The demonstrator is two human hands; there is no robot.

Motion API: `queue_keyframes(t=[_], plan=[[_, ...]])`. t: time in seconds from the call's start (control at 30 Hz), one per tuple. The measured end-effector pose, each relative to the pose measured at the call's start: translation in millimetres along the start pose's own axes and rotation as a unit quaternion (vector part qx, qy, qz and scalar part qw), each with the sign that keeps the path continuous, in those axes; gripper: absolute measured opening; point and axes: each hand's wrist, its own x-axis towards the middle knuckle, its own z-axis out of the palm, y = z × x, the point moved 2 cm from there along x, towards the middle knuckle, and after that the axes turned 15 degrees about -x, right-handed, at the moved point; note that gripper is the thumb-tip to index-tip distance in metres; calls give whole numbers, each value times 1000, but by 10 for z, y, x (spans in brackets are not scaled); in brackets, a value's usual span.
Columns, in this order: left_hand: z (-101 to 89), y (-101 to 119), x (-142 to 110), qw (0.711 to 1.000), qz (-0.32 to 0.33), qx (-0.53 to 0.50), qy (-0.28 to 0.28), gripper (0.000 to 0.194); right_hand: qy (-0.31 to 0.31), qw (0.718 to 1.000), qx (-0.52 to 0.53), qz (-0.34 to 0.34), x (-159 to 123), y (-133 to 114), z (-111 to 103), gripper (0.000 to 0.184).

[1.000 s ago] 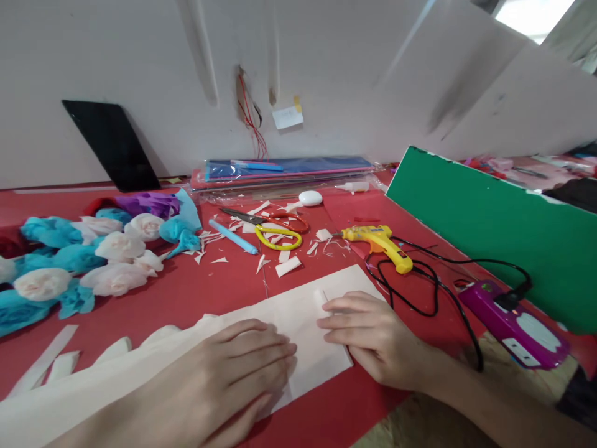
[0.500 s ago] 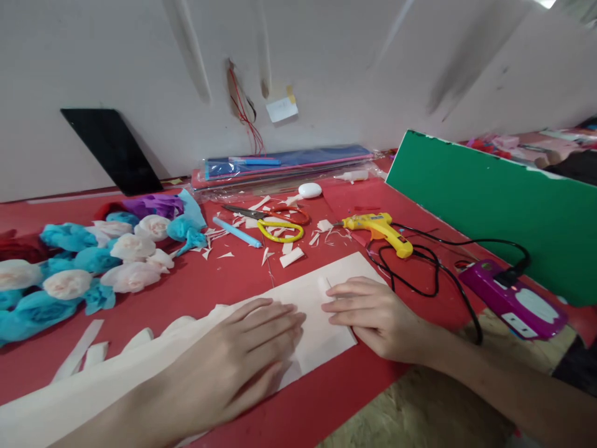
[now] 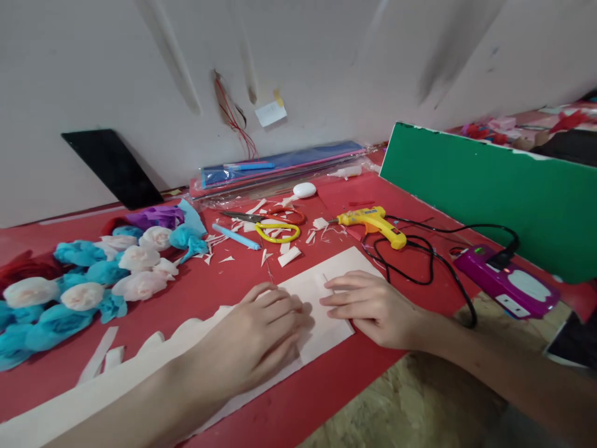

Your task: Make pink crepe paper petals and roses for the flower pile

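A long pale strip of paper (image 3: pixel 342 262) stretches across the table from the lower left. My left hand (image 3: pixel 261 330) rests on its middle, fingers bent a little and holding nothing visible. On the strip's right end lies my right hand (image 3: pixel 368 308), fingers extended over the paper. By its fingertips is a small whitish piece with a thin dark line, too faint to make out. Beyond the strip are red-and-yellow-handled scissors (image 3: pixel 277 232), a light blue pen (image 3: pixel 236 237) and white paper scraps (image 3: pixel 290 256).
Blue and pale paper flowers (image 3: pixel 140 283) are heaped at left. A yellow glue gun (image 3: pixel 373 223) lies at right, its black cable running to a purple power strip (image 3: pixel 508 283). A green board (image 3: pixel 485 186) stands behind it. A dark panel (image 3: pixel 112 168) leans on the wall.
The camera view has shifted slightly. My left hand's fingers have drawn in and arch more than before. My right hand stays at the paper's right end with little change.
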Motion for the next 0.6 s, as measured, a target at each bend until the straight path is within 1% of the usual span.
queue_keyframes(t=[0.1, 0.23, 0.4, 0.6], plan=[[28, -20, 155, 999, 11, 28, 13, 21, 8, 1000, 2, 4, 2, 4, 6, 34], [90, -51, 269, 999, 20, 25, -11, 19, 15, 1000, 2, 1, -8, 2, 15, 33], [113, -77, 272, 999, 30, 33, -28, 23, 9, 1000, -5, 0, -74, 17, -8, 33], [114, -87, 275, 994, 62, 71, -55, 33, -7, 1000, -16, 13, -162, 73, -78, 39]])
